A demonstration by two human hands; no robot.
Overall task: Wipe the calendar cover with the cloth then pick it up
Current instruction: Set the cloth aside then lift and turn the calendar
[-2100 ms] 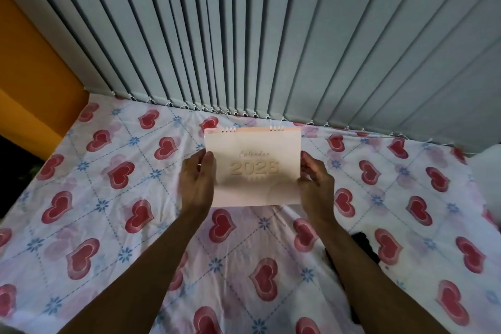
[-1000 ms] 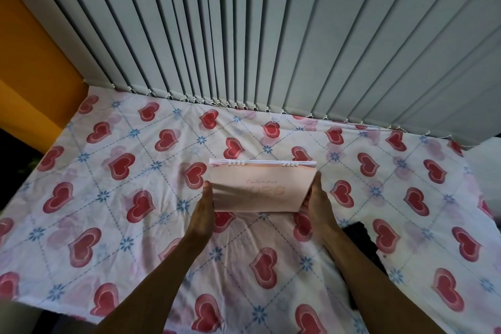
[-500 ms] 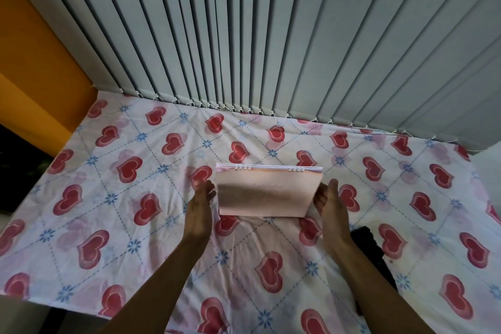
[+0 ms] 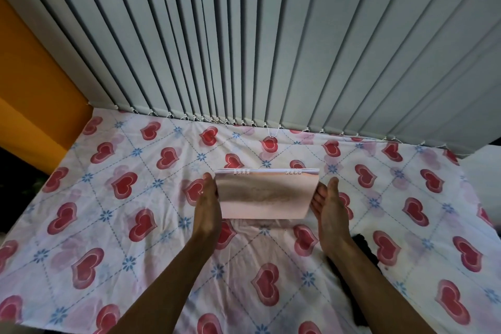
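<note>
Setting the calendar [image 4: 264, 196] down on the heart-print sheet [image 4: 108, 211] looked like the step we were in, its pink cover tilted up toward us and the spiral binding on the far edge. Our left hand [image 4: 207, 206] lay flat against its left edge, fingers straight, and our right hand [image 4: 329, 211] sat open at the right edge, palm turned in; whether either hand truly gripped it, we couldn't tell. To do this well, we judged the cover had to end up flat and face up, so a wipe wouldn't push it around on the soft fabric. A dark thing [image 4: 364, 252] peeked out beside our right forearm, possibly the cloth, though it was too hidden to say. Room was generous: bare sheet lay on both sides, the blinds [image 4: 271, 49] stood well behind, and the orange wall [image 4: 29, 106] was far left.
</note>
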